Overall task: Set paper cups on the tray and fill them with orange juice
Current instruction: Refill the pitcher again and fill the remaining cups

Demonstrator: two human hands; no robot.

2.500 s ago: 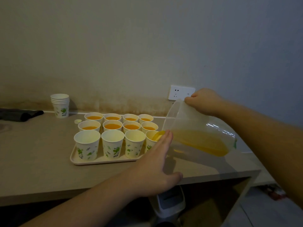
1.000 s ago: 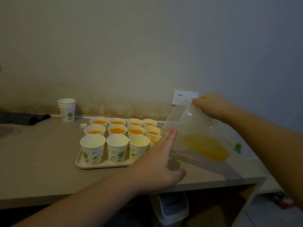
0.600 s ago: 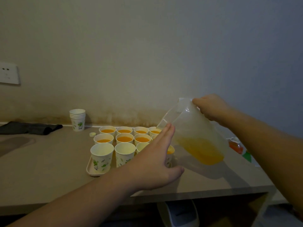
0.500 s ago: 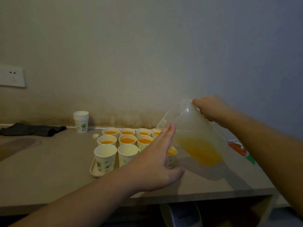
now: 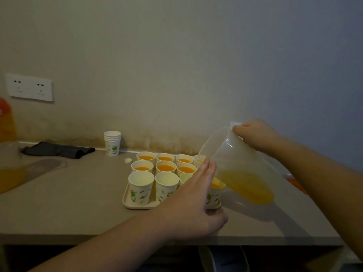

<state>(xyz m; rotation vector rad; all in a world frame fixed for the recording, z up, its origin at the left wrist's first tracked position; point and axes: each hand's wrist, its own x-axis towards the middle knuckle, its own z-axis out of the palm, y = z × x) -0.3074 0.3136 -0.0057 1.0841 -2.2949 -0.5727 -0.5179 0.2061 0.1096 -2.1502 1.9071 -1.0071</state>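
A beige tray [image 5: 137, 205] on the counter carries several paper cups with green leaf prints. The two back rows hold orange juice [image 5: 166, 168]. In the front row, two cups [image 5: 141, 186] on the left look empty, and the rightmost cup [image 5: 214, 193] has juice in it. My right hand [image 5: 253, 135] grips the rim of a clear plastic pitcher [image 5: 241, 169], tilted toward the tray with juice pooled inside. My left hand [image 5: 193, 201] is flat, fingers straight, against the pitcher's spout side, hiding part of the front row.
A stack of spare cups [image 5: 112, 142] stands by the wall, a small cap [image 5: 128, 160] beside it. A dark cloth [image 5: 59, 150] lies at the back left. A juice container [image 5: 7, 154] sits at the far left edge. Wall socket [image 5: 29, 87] above.
The view has swung left, revealing the left socket and a juice container. The pitcher stays tilted over the front right cup, which now holds more juice. Both hands keep their places.
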